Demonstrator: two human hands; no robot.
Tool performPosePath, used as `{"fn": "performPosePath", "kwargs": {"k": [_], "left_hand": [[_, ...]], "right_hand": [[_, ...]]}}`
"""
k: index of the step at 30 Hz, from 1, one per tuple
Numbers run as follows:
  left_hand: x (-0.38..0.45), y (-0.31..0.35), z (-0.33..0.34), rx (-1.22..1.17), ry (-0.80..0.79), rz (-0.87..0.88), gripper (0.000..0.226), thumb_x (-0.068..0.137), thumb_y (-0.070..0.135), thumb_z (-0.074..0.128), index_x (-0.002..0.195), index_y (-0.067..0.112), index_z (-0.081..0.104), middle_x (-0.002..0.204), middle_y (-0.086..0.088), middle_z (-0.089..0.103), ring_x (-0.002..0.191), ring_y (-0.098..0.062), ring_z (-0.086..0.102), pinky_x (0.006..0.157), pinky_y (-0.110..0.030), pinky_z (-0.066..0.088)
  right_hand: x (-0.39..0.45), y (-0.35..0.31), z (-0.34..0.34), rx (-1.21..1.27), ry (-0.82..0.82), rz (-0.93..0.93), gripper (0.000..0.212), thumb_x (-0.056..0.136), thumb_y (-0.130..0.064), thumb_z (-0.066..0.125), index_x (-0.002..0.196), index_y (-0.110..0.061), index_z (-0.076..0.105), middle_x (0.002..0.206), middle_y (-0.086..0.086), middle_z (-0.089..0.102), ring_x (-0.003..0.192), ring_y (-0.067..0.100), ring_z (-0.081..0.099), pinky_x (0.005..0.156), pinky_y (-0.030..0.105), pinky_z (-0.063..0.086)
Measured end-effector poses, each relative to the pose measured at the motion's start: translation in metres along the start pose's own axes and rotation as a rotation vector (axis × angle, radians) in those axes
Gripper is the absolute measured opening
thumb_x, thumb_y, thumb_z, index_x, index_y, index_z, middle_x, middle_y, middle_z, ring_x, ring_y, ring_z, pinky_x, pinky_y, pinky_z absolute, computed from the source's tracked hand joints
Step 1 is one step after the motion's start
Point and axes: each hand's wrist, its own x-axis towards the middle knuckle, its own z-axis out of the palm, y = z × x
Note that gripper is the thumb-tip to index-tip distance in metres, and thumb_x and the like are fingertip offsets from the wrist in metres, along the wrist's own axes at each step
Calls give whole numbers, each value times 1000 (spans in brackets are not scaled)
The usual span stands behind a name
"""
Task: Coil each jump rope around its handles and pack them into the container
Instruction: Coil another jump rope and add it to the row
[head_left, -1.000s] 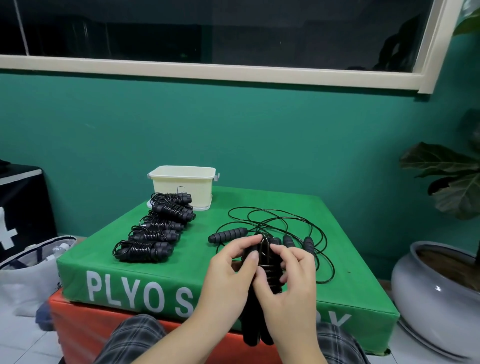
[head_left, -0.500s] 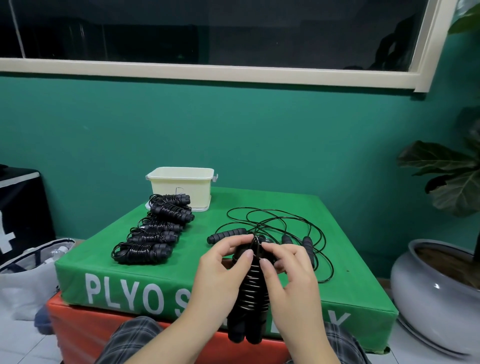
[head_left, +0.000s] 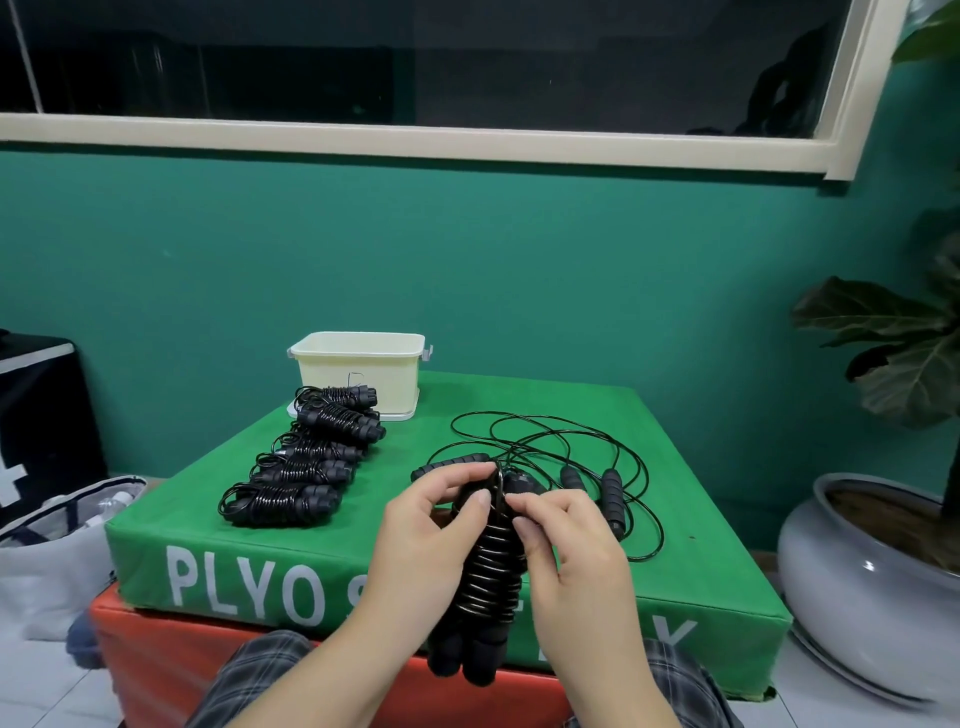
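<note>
Head view is showing me holding a black jump rope with foam handles and a thin glossy cord (head_left: 491, 571) upright over my lap, in front of the green padded plyo box (head_left: 545, 587) that is serving as my bench. My left hand (head_left: 431, 535) is gripping the paired handles near the top, fingers curled round them. My right hand (head_left: 566, 540) is pinching the cord's end loop against the coil. The cord is looking springy and slick, so I am judging it wants to unwind unless the last turn is tucked; the soft foam is giving the surest grip. Five coiled black ropes (head_left: 306, 462) are lying in a row beside the cream plastic container (head_left: 358, 371), and loose black ropes (head_left: 566, 457) are waiting further back.
</note>
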Motion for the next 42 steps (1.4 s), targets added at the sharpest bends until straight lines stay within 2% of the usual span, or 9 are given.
{"fn": "performPosePath", "kwargs": {"k": [7, 14, 19, 22, 27, 31, 34, 37, 42], "left_hand": [[0, 18, -3, -65, -78, -37, 35, 88, -2, 59, 87, 29, 74, 75, 14, 72, 62, -2, 61, 61, -12, 46], [-3, 13, 2, -109, -126, -137, 28, 84, -2, 63, 85, 23, 76, 54, 0, 63, 51, -8, 51, 54, -16, 43], [2, 6, -5, 269, -179, 52, 27, 84, 8, 66, 79, 34, 60, 90, 10, 65, 66, -2, 51, 70, -23, 40], [4, 6, -6, 412, -208, 161, 28, 85, 10, 64, 83, 35, 52, 104, 13, 58, 68, -1, 49, 69, -20, 38], [7, 7, -8, 365, -140, 76, 22, 84, 8, 65, 79, 29, 58, 82, 7, 59, 45, -1, 42, 52, -14, 34], [13, 11, -13, 174, -88, -24, 26, 83, 2, 65, 72, 25, 64, 68, 9, 64, 51, -11, 49, 56, -30, 45], [12, 15, -10, 78, -55, -39, 22, 82, 1, 65, 72, 20, 64, 73, 6, 68, 57, -14, 55, 63, -37, 50], [9, 18, -7, 33, -62, -49, 7, 71, 21, 65, 75, 26, 66, 79, 5, 70, 64, -19, 58, 71, -45, 53], [11, 19, -11, 113, -67, -52, 19, 83, 10, 69, 77, 28, 71, 91, 8, 71, 72, -14, 63, 78, -42, 57]], "right_hand": [[-6, -5, 10, 1, 65, 48, 43, 85, -33, 55, 124, -17, 63, 104, -6, 48, 100, 7, 44, 95, 5, 27], [-7, -7, 6, 172, 71, 231, 38, 72, -46, 60, 110, -43, 60, 107, -28, 43, 108, 4, 47, 92, 6, 32], [-7, -7, 8, 148, 43, 226, 33, 73, -43, 59, 106, -42, 63, 106, -27, 42, 106, 3, 44, 90, 5, 30], [-8, -5, 8, 129, 43, 211, 36, 75, -41, 59, 110, -33, 66, 107, -27, 42, 106, 2, 43, 91, 5, 29], [-9, -8, 9, 147, -43, 208, 41, 76, -42, 57, 116, -43, 57, 112, -27, 42, 111, 0, 42, 94, 4, 27], [-10, -9, 6, 229, -141, 334, 63, 68, -53, 59, 128, -47, 41, 126, -33, 34, 125, -3, 37, 102, 14, 32], [-6, -12, 0, 320, -274, 506, 83, 64, -50, 75, 129, -55, 24, 129, -34, 37, 113, -19, 42, 88, 4, 36], [-5, -13, -6, 380, -313, 550, 78, 76, -23, 78, 137, -45, 34, 104, -29, 61, 90, -10, 61, 70, 6, 44], [-5, -11, -7, 368, -264, 521, 74, 81, -20, 75, 141, -40, 37, 100, -36, 62, 88, -3, 65, 77, 15, 50]]}}
